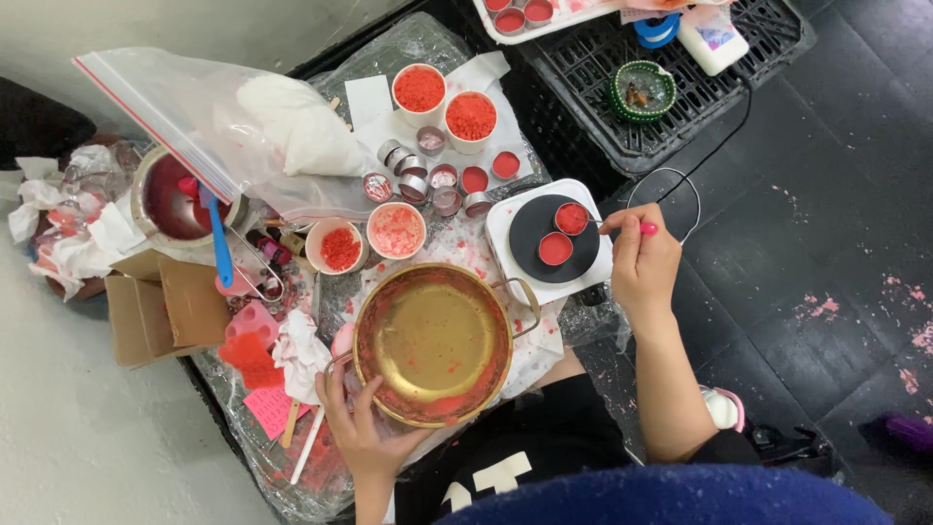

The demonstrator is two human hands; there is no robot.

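**Mia:** What is the left hand [362,430] doing?

**Ben:** It is curled round the near handle of the gold pot [433,342]. The fingers grip the rim at the pot's lower left side. The pot is shiny inside, with red bits stuck along its edge.

**Mia:** And the right hand [641,264]?

**Ben:** It is closed in a pinch. It holds a thin tool with a pink end [647,228]. The tip of the tool touches the little red tin [571,218] on the black round plate [554,236]. A second red tin [555,249] sits just beside it on the same plate.

**Mia:** Where is that plate from the gold pot?

**Ben:** Up and to the right of the pot, very near it. The plate sits on a white square base [501,233].

**Mia:** What else is near the pot?

**Ben:** Just above the pot are two paper cups [340,247] with red and pink bits. Further above are small silver tins [413,185] and two more cups of red bits [420,89]. To the pot's upper left is a big clear bag [185,117] with white stuff in it, and a metal pot with a blue scraper [218,233]. To the left is a brown box [165,306].

**Mia:** What is under it all?

**Ben:** A worktop [389,49] covered in clear plastic, with pink splashes on it.
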